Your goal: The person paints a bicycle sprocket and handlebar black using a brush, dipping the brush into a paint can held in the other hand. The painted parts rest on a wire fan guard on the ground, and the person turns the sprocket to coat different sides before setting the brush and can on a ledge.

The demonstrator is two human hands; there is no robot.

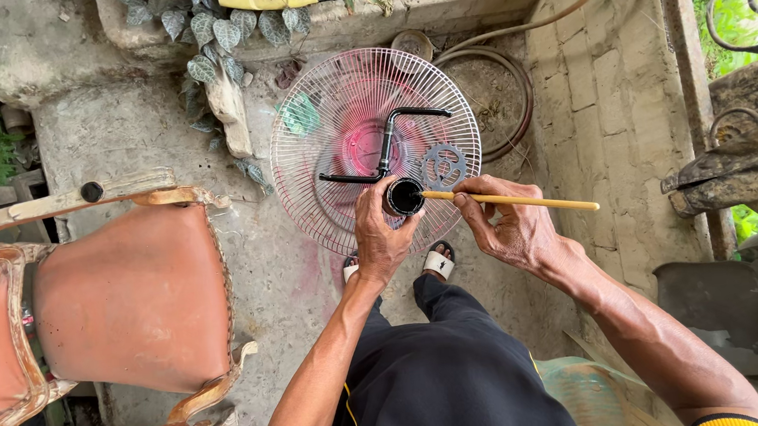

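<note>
- The wire fan guard (337,115) is a round dome of thin pale spokes, lying flat on the rough, stained concrete floor (275,288); its middle is flushed pink-red
- On the guard rest a bent black metal bracket (386,143) with a cranked shape and, just beside it, a flat grey toothed disc (442,165) pierced with holes
- The small can (403,197) is a short cylinder with a pale rim, open at the top; what fills it looks black and glossy
- The can sits over the near edge of the guard, gripped in the left hand (378,232): fingers curled round its side, thumb pressed against the wall, wrist bent upward from a bare forearm
- The thin stick (512,200) is pale yellow wood, straight and smooth; its tip dips into the can's dark contents while the other end points away to the right
- The right hand (510,228) pinches the stick between thumb and forefinger close to the can, the remaining fingers loosely folded beneath, palm down
- To the left stands an old chair (128,302) with worn orange-brown leather padding and a chipped cream wooden frame
- Behind the guard, a coiled hose (512,98) leans by a block wall (609,98), and grey-green patterned leaves (214,34) hang over a concrete ledge
- The person wears dark trousers (441,374) and white sandals (439,258)
</note>
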